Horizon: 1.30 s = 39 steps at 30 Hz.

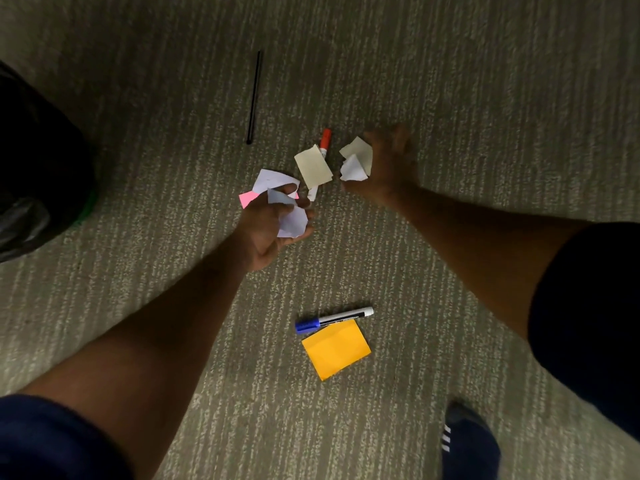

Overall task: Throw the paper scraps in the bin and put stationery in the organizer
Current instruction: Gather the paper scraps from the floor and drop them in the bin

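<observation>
Looking down at a carpet (485,98), the left hand (266,237) curls its fingers around crumpled white scraps (292,221). The right hand (389,161), slightly blurred, grips a beige and white bundle (356,161) in curled fingers. Between the two sets of fingertips, a beige scrap (313,168) lies across a red marker (325,140). A pink scrap (246,199) lies just beside the left fingers. A blue marker (332,318) and an orange sticky note (336,348) lie behind the fingers, nearer the person. A black-bagged bin (34,161) stands well left of the left fingers.
</observation>
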Motion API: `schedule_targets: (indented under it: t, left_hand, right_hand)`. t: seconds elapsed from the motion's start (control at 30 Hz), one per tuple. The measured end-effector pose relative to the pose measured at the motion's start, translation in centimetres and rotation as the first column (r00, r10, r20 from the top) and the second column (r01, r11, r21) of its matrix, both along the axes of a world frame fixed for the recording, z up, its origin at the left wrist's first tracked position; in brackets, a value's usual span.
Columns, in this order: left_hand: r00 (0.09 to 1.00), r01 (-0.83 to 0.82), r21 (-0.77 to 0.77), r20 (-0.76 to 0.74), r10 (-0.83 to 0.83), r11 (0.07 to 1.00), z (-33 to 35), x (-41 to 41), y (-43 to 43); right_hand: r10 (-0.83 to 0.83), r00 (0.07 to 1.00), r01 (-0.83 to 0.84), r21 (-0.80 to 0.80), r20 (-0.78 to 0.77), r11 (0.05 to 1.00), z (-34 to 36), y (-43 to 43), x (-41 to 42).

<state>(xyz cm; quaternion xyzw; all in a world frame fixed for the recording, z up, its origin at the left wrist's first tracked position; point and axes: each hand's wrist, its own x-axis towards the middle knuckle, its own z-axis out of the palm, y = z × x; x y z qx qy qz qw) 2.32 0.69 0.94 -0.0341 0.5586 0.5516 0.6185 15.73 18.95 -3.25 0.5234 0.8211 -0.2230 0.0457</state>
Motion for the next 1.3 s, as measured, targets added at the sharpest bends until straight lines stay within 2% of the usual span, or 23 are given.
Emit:
schedule_targets:
  t: [0.1, 0.23, 0.4, 0.57, 0.73, 0.9, 1.07, 1.17, 1.3]
  left_hand:
    - [0.999, -0.036, -0.004, 0.015, 0.036, 0.999, -0.4, 0.1, -0.4]
    - [0.999, -0.040, -0.021, -0.009, 0.040, 0.999, -0.8, 0.3, -0.8]
    - [0.998, -0.049, -0.041, -0.050, 0.047, 0.998, -0.6, 0.6, -0.9]
    - [0.998, -0.036, -0.067, -0.048, 0.032, 0.997, -0.4, 0.9, -1.1]
    - [0.998, -0.019, -0.059, -0.059, 0.016, 0.998, -0.8, 1.0, -1.2]
    - [0.997, -0.012, -0.056, -0.080, 0.008, 0.998, -1.1, 0.7, -1.1]
    - [0.996, -0.018, -0.038, -0.084, 0.015, 0.999, -0.5, 0.8, -1.0]
    - [0.994, 0.004, -0.026, -0.113, -0.007, 1.000, -0.2, 0.7, -1.0]
    - [0.991, -0.018, -0.008, -0.135, 0.017, 1.000, 0.9, 0.7, -0.8]
  right_hand:
    - [0.033, 0.994, -0.022, -0.099, 0.101, 0.995, -0.9, -0.2, -0.2]
    - [0.099, 0.981, -0.102, 0.006, 0.167, 0.995, -1.4, -1.7, 0.1]
    - [0.127, 0.991, -0.123, 0.102, -0.032, 0.987, -0.9, -3.1, 1.0]
    - [0.070, 0.987, -0.060, 0.076, -0.148, 0.995, -1.1, -3.6, 1.3]
    - [-0.038, 0.985, 0.022, -0.096, -0.168, 0.995, -0.8, -2.2, 0.8]
    - [-0.054, 0.983, 0.020, -0.190, -0.174, 0.981, 0.4, -1.2, 0.4]
    - [-0.092, 0.972, 0.054, -0.177, -0.217, 0.983, 1.2, -2.8, 1.6]
    - [-0.200, 0.939, 0.131, -0.247, -0.281, 0.960, 2.0, -4.8, 2.3]
    - [-0.450, 0.814, 0.226, -0.512, -0.368, 0.829, 3.8, -7.8, 2.7]
